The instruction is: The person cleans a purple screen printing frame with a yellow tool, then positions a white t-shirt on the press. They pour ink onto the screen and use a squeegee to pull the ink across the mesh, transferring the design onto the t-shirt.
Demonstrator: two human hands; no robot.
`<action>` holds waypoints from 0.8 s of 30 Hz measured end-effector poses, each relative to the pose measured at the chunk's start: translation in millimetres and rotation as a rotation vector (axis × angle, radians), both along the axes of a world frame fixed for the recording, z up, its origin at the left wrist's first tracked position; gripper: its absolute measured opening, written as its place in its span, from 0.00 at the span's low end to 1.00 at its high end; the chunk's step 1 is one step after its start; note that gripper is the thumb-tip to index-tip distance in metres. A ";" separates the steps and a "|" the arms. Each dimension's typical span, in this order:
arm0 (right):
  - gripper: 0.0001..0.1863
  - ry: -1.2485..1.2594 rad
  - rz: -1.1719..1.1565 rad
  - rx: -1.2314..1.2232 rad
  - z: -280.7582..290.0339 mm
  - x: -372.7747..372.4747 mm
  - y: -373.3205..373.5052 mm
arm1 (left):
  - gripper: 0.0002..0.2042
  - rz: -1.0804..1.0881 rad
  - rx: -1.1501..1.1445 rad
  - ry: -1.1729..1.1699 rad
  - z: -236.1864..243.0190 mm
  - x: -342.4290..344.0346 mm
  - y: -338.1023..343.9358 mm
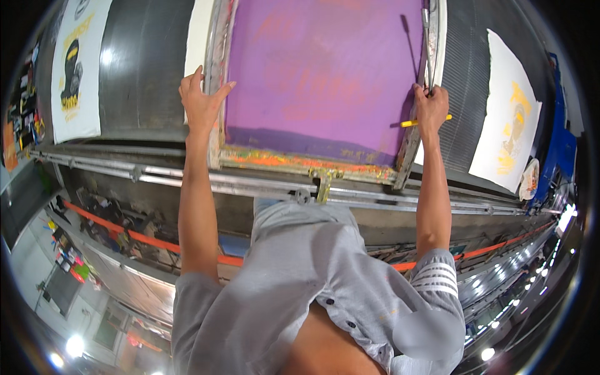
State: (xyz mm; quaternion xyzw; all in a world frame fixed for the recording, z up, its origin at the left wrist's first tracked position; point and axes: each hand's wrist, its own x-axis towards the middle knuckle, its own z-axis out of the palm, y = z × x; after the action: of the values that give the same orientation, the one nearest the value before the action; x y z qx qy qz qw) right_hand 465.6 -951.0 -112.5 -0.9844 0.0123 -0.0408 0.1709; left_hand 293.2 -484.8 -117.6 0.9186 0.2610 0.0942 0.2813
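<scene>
A purple printing screen (312, 75) in an ink-stained frame (215, 134) lies flat in front of me. At its left side, my left hand (203, 103) rests on the frame rail, thumb and fingers spread and holding nothing. On the opposite rail my right hand (432, 111) is closed, with a thin yellow stick (409, 124) poking out on both sides of it. A slim metal rod (427, 44) runs away from just beyond that hand and casts a shadow on the mesh. Whether the fingers also grip the rod or frame is hidden.
Printed white fabric pieces lie on the dark table (147, 69), one at left (87, 106) and one at right (490, 147). A metal rail (250, 187) with a clamp (322, 187) crosses the near edge. A stained cloth (530, 179) hangs by a blue object (562, 137).
</scene>
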 end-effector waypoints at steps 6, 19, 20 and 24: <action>0.15 -0.179 -0.025 0.118 -12.4 -9.1 -7.0 | 0.23 0.009 -0.097 -0.107 -14.7 21.0 -0.7; 0.09 -0.174 -0.114 0.198 6.5 -20.4 4.7 | 0.24 0.033 0.007 0.028 7.2 14.1 -1.6; 0.09 -0.172 -0.120 0.206 5.4 -20.0 5.6 | 0.24 0.022 0.015 0.037 5.6 13.6 -1.3; 0.11 -0.086 -0.149 0.158 -1.7 -21.1 6.1 | 0.25 0.013 0.013 0.080 4.3 14.0 -7.2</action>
State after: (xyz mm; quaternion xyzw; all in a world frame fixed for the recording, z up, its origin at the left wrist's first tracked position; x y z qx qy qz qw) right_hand 444.5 -944.9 -114.3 -0.9615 0.0812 -0.0947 0.2448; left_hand 307.2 -492.0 -113.3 0.9218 0.2772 0.0610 0.2640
